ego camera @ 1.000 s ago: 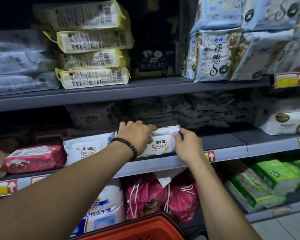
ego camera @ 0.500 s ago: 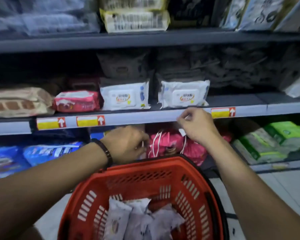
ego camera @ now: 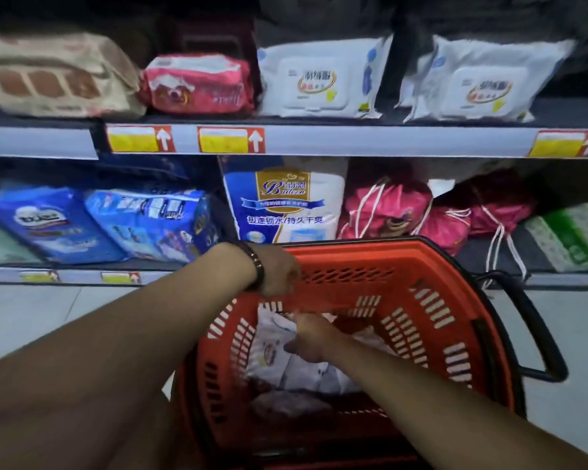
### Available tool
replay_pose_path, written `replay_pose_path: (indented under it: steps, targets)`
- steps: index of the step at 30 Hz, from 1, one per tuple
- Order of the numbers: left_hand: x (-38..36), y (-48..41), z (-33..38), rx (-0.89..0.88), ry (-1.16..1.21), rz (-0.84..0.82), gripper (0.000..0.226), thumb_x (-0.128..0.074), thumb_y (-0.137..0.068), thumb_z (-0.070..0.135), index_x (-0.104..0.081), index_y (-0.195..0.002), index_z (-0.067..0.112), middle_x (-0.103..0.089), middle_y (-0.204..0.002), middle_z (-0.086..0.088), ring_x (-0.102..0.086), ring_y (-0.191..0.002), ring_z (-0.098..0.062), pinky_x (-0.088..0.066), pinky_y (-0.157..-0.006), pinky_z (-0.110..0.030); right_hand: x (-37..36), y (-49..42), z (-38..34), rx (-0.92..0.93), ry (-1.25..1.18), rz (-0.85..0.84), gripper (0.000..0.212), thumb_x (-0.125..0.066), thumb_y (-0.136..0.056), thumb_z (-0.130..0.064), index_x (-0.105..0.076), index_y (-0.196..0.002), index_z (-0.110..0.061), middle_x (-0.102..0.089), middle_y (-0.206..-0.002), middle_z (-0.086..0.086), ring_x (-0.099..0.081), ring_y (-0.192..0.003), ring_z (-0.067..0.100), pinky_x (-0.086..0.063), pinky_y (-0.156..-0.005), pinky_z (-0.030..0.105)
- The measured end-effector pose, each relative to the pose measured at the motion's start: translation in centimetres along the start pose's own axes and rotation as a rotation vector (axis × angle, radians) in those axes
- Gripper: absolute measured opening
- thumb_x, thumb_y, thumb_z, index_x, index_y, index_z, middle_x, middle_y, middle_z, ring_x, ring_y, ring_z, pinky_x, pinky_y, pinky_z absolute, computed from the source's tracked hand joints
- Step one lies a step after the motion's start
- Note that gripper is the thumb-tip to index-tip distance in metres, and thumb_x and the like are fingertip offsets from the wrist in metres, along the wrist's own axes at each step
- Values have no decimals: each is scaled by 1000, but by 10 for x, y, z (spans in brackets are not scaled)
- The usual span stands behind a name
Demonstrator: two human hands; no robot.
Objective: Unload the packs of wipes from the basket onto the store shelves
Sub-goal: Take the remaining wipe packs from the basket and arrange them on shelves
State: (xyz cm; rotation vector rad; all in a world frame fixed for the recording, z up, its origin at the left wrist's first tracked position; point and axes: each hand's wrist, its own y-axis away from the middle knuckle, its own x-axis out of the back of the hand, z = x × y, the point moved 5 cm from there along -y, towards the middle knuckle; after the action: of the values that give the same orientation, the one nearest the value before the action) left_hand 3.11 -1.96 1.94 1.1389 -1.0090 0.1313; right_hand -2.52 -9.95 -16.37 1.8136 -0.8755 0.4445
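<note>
A red basket (ego camera: pixel 431 300) stands on the floor below the shelves, with several white packs of wipes (ego camera: pixel 275 354) inside. My right hand (ego camera: pixel 308 342) is down in the basket, its fingers stretched over the top pack and touching it. At the basket's far-left rim is my left hand (ego camera: pixel 279 273), which wears a dark bracelet; blur hides its fingers. Two matching white packs (ego camera: pixel 319 79) (ego camera: pixel 482 83) lie side by side on the upper shelf (ego camera: pixel 387 140).
A pink pack (ego camera: pixel 197 83) and a beige pack (ego camera: pixel 55 76) lie left of the white ones. On the lower shelf are blue diaper bags (ego camera: pixel 143 222), a tall white-and-blue bag (ego camera: pixel 282 201), pink drawstring bags (ego camera: pixel 391 208) and green packs (ego camera: pixel 571 235). The basket's black handle (ego camera: pixel 537 330) sticks out right.
Both hands have left the white pack on the shelf and dropped to the basket. My view has tilted down, and my right hand has gone inside onto the packs.
</note>
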Motion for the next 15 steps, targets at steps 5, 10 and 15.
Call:
replay_pose_path:
  steps: [5, 10, 15]
  targets:
    - [-14, -12, -7, 28, -57, -129, 42, -45, -111, 33, -58, -146, 15, -59, -149, -8, -57, -134, -30, -47, -106, -36, -30, -36, 1, -33, -130, 93, 83, -84, -84, -41, -47, -156, -25, -58, -150, 13, -56, -137, 35, -50, -107, 39]
    - [-23, -21, -9, -2, -22, -165, 50, -51, -108, 43, -56, -150, 16, -55, -154, -6, -53, -138, -29, -44, -109, -36, -55, -68, 18, 59, -81, 38, 53, -78, -86, -42, -67, -136, -28, -72, -131, 5, -66, -125, 28, -53, -96, 32]
    - [-39, -22, -28, 106, 14, -114, 73, -76, -88, 56, -56, -148, 19, -61, -147, -4, -58, -133, -28, -47, -105, -34, 23, -30, -29, 271, -507, -108, 11, -73, -99, -17, -70, -109, -12, -64, -98, -2, -60, -75, 8, -58, -65, 30]
